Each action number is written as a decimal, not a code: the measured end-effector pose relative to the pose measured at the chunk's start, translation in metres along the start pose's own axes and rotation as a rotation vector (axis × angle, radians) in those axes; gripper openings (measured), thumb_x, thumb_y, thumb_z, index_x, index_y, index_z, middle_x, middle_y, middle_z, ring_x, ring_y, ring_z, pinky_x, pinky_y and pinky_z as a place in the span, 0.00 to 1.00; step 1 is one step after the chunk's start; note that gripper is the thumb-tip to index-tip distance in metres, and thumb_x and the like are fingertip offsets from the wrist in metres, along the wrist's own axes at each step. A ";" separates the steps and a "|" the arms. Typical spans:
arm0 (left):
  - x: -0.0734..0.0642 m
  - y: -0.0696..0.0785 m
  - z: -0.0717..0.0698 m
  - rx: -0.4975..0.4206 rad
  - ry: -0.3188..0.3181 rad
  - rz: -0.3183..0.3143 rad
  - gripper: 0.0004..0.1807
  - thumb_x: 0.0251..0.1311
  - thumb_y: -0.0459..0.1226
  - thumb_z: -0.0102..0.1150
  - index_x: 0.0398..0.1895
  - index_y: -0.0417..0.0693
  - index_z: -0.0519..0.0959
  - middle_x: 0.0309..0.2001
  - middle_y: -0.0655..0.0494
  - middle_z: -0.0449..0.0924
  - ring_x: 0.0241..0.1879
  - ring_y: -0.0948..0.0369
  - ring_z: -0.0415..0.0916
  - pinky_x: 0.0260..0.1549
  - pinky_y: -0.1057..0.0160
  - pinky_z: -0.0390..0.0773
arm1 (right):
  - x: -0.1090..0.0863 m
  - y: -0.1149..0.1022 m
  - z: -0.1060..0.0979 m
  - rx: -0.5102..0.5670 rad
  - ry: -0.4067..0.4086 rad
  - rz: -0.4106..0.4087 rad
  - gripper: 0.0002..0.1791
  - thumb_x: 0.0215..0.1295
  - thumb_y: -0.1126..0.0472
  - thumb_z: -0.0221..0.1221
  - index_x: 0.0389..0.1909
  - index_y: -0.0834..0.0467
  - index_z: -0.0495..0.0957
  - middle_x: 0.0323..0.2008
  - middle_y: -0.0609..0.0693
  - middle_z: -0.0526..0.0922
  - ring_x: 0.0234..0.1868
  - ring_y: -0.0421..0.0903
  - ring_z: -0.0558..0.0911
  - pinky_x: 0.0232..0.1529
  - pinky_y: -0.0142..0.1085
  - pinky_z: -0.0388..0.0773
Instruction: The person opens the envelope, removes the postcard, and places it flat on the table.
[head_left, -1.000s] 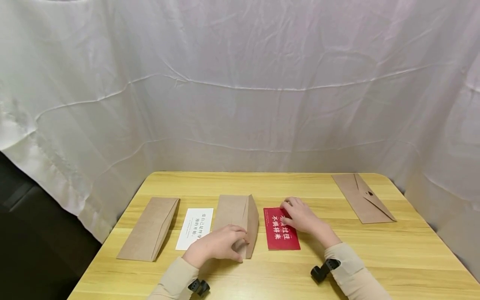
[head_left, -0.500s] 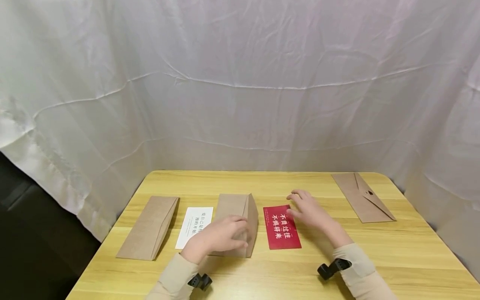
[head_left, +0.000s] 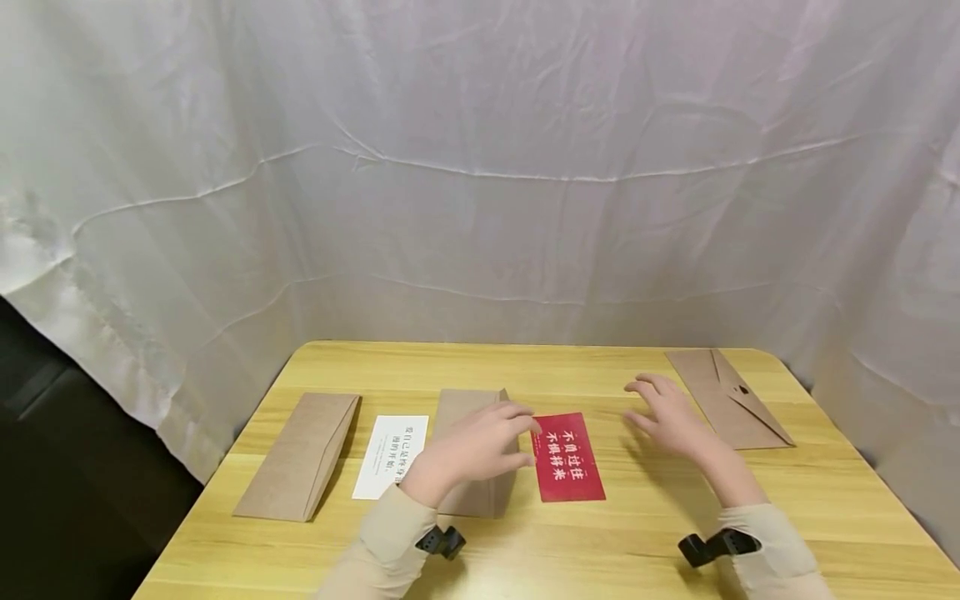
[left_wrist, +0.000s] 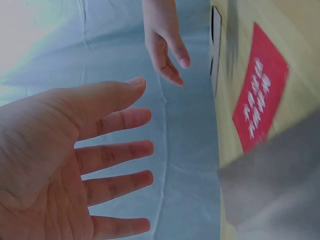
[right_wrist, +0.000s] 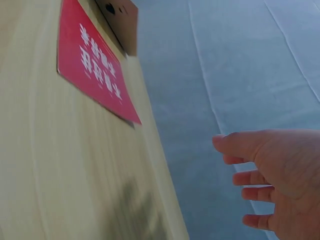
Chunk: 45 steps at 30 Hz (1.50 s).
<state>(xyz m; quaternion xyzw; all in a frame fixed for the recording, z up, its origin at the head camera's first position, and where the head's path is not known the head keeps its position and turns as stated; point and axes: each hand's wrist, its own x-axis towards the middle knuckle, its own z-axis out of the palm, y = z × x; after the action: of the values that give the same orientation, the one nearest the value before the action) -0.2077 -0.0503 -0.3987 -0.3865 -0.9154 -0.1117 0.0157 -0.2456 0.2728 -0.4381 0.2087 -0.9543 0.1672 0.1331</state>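
Note:
My left hand (head_left: 480, 446) is over the middle brown envelope (head_left: 468, 400), fingers spread and nothing between them; it hides part of that envelope. In the left wrist view the same hand (left_wrist: 65, 160) shows straight, separated fingers. My right hand (head_left: 671, 421) hovers above the table between the red card and the far-right envelope, fingers loosely extended and holding nothing. The right wrist view shows this hand (right_wrist: 280, 180) raised off the wood. Flat on the table between the two hands lies the red card (head_left: 570, 458) with white characters.
A white printed card (head_left: 386, 454) lies left of the middle envelope. Further left is another brown envelope (head_left: 296, 458). At the back right a closed brown envelope (head_left: 720, 392) carries a dark heart-shaped mark. A pale curtain (head_left: 480, 233) hangs behind the wooden table (head_left: 600, 550).
My right hand has let go of the red card and moved right, away from it. My left hand has lifted off the middle envelope and shifted right.

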 end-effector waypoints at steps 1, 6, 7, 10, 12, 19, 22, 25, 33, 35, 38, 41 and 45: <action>0.003 0.002 -0.001 0.001 0.001 -0.001 0.21 0.65 0.52 0.58 0.58 0.57 0.77 0.65 0.55 0.73 0.66 0.57 0.69 0.68 0.57 0.68 | -0.002 0.003 -0.003 0.010 0.000 0.006 0.20 0.63 0.61 0.63 0.53 0.66 0.74 0.57 0.71 0.71 0.60 0.70 0.67 0.58 0.66 0.65; 0.020 0.016 -0.003 0.022 0.001 -0.004 0.21 0.66 0.51 0.57 0.59 0.58 0.77 0.66 0.56 0.72 0.68 0.58 0.67 0.69 0.53 0.67 | -0.015 0.020 -0.020 0.010 -0.016 0.068 0.22 0.65 0.60 0.62 0.56 0.67 0.72 0.59 0.72 0.68 0.61 0.71 0.65 0.59 0.67 0.62; 0.024 0.019 -0.002 0.029 0.004 -0.001 0.20 0.66 0.52 0.56 0.59 0.59 0.77 0.66 0.56 0.72 0.68 0.57 0.67 0.69 0.52 0.66 | -0.018 0.023 -0.023 0.001 -0.014 0.080 0.22 0.65 0.59 0.61 0.56 0.67 0.72 0.59 0.72 0.69 0.61 0.71 0.65 0.59 0.68 0.61; 0.036 0.027 0.002 0.054 0.019 0.011 0.21 0.66 0.52 0.56 0.59 0.59 0.76 0.66 0.56 0.72 0.69 0.57 0.66 0.69 0.53 0.66 | -0.028 0.035 -0.032 -0.021 0.000 0.109 0.23 0.65 0.58 0.61 0.56 0.67 0.72 0.59 0.71 0.70 0.60 0.71 0.66 0.57 0.68 0.62; 0.044 0.032 0.006 0.064 0.029 0.021 0.21 0.66 0.53 0.56 0.60 0.60 0.76 0.66 0.57 0.72 0.69 0.57 0.65 0.69 0.53 0.66 | -0.036 0.045 -0.036 -0.040 0.005 0.132 0.24 0.66 0.56 0.61 0.57 0.66 0.72 0.58 0.70 0.71 0.59 0.71 0.67 0.56 0.68 0.62; 0.069 0.049 0.017 0.072 0.054 0.041 0.21 0.66 0.54 0.55 0.61 0.63 0.74 0.66 0.61 0.71 0.70 0.61 0.64 0.68 0.52 0.67 | -0.063 0.082 -0.038 0.000 0.080 0.176 0.25 0.66 0.58 0.61 0.58 0.68 0.71 0.57 0.73 0.70 0.57 0.74 0.67 0.52 0.68 0.64; 0.078 0.055 0.020 0.070 0.061 0.034 0.22 0.66 0.54 0.54 0.62 0.64 0.73 0.67 0.62 0.70 0.70 0.61 0.63 0.68 0.51 0.67 | -0.072 0.095 -0.039 0.015 0.096 0.200 0.26 0.67 0.58 0.59 0.61 0.69 0.69 0.59 0.75 0.67 0.58 0.76 0.64 0.54 0.69 0.62; 0.085 0.061 0.024 0.073 0.072 0.036 0.22 0.67 0.55 0.53 0.62 0.66 0.73 0.68 0.63 0.69 0.71 0.61 0.63 0.68 0.50 0.67 | -0.078 0.104 -0.038 0.001 0.099 0.225 0.28 0.68 0.57 0.58 0.63 0.70 0.67 0.59 0.76 0.66 0.57 0.77 0.64 0.55 0.70 0.60; 0.104 0.070 0.045 0.098 0.128 0.066 0.23 0.67 0.56 0.51 0.63 0.68 0.71 0.69 0.64 0.67 0.72 0.61 0.61 0.69 0.49 0.66 | -0.088 0.124 -0.028 -0.075 0.012 0.301 0.32 0.71 0.51 0.54 0.63 0.74 0.65 0.60 0.80 0.62 0.57 0.79 0.62 0.54 0.73 0.60; 0.109 0.072 0.050 0.101 0.148 0.080 0.22 0.67 0.56 0.52 0.63 0.68 0.72 0.69 0.64 0.68 0.71 0.61 0.62 0.69 0.49 0.66 | -0.090 0.128 -0.026 -0.068 -0.024 0.311 0.34 0.72 0.50 0.53 0.64 0.75 0.63 0.61 0.81 0.61 0.59 0.79 0.61 0.54 0.73 0.60; 0.116 0.075 0.056 0.104 0.168 0.102 0.22 0.67 0.56 0.52 0.63 0.67 0.72 0.69 0.63 0.68 0.71 0.61 0.63 0.68 0.49 0.66 | -0.092 0.134 -0.024 -0.043 -0.090 0.333 0.38 0.73 0.48 0.52 0.67 0.77 0.58 0.62 0.82 0.58 0.61 0.79 0.60 0.57 0.72 0.59; 0.124 0.079 0.061 0.110 0.162 0.114 0.22 0.67 0.56 0.51 0.63 0.67 0.72 0.69 0.63 0.68 0.71 0.61 0.62 0.69 0.50 0.66 | -0.094 0.138 -0.024 -0.019 -0.144 0.372 0.42 0.73 0.44 0.49 0.67 0.80 0.55 0.64 0.83 0.55 0.62 0.80 0.57 0.58 0.72 0.57; 0.136 0.084 0.069 0.131 0.112 0.105 0.24 0.68 0.57 0.49 0.65 0.69 0.70 0.71 0.64 0.65 0.73 0.62 0.60 0.70 0.53 0.65 | -0.098 0.144 -0.024 -0.026 -0.190 0.404 0.43 0.74 0.44 0.47 0.67 0.81 0.54 0.64 0.85 0.54 0.62 0.81 0.57 0.58 0.72 0.58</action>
<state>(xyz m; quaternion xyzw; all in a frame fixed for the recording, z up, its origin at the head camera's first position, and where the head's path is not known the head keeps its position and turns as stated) -0.2388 0.1172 -0.4344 -0.4253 -0.8968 -0.0722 0.0979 -0.2191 0.4395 -0.4860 0.0265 -0.9871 0.1577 0.0093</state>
